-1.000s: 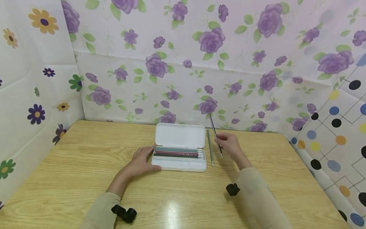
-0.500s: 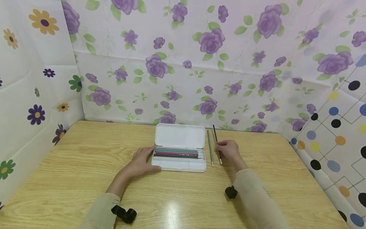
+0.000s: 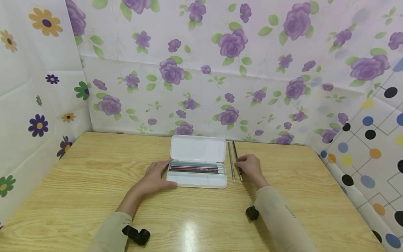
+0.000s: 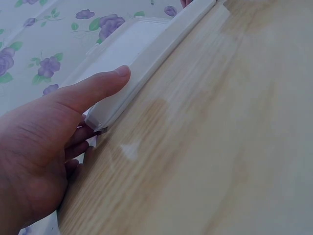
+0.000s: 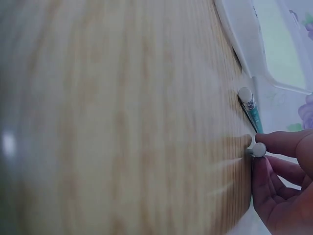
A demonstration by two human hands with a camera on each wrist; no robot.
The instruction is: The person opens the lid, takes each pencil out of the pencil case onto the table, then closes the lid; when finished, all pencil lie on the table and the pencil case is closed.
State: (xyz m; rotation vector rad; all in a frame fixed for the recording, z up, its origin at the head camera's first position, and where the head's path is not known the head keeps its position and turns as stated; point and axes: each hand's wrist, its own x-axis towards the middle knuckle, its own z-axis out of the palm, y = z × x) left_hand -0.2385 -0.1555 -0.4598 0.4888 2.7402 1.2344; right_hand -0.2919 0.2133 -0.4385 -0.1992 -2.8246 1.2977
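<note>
A white pencil case (image 3: 189, 180) lies on the table with its lid laid back. Several pencils (image 3: 193, 168) fill its rear compartment, white eraser ends to the right. My left hand (image 3: 155, 178) holds the case by its left end; in the left wrist view the thumb (image 4: 105, 85) presses the front wall while the fingers are partly hidden behind the end. Right of the case, a green pencil (image 3: 231, 162) lies on the wood. Just beyond it, my right hand (image 3: 251, 166) pinches a dark pencil (image 3: 235, 151), whose eraser end (image 5: 258, 150) faces the right wrist camera.
The wooden table (image 3: 189, 213) extends around the case to both sides and toward me. A flower-printed sheet (image 3: 201, 87) rises along its back edge. Patterned sheets also stand at the left and right.
My right hand has brought the dark pencil down from a raised tilt and closer to the green pencil, nearly parallel to it. The left hand has stayed at the case.
</note>
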